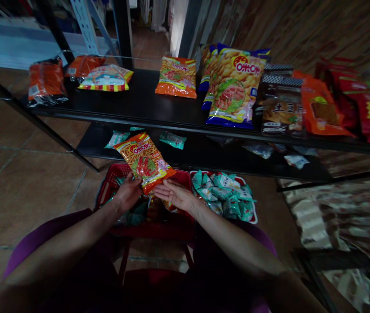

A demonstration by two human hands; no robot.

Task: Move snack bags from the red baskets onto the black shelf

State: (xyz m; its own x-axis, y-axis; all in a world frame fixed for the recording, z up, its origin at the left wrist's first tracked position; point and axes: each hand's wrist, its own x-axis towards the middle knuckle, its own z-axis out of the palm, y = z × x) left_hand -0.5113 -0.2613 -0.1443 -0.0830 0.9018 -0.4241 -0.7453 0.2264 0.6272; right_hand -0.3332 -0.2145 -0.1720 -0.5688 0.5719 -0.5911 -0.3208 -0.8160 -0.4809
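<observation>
An orange snack bag (144,158) with a picture of red food and green leaves is tilted above a red basket (185,178). My left hand (128,193) grips it by the lower left edge, thumb on the front. Beside the bag's lower right corner is my right hand (176,195), palm turned up and fingers stretched out; whether it bears any weight I cannot tell. Under my hands, the basket holds dark green packets (137,213) and more orange bags, partly hidden.
A white basket (255,213) full of small teal packets (225,187) stands to the right. On the black upper shelf (132,102) are one similar orange bag (176,76), large blue-edged bags (235,87) and other snacks. The lower shelf (201,154) carries scattered small packets (173,140).
</observation>
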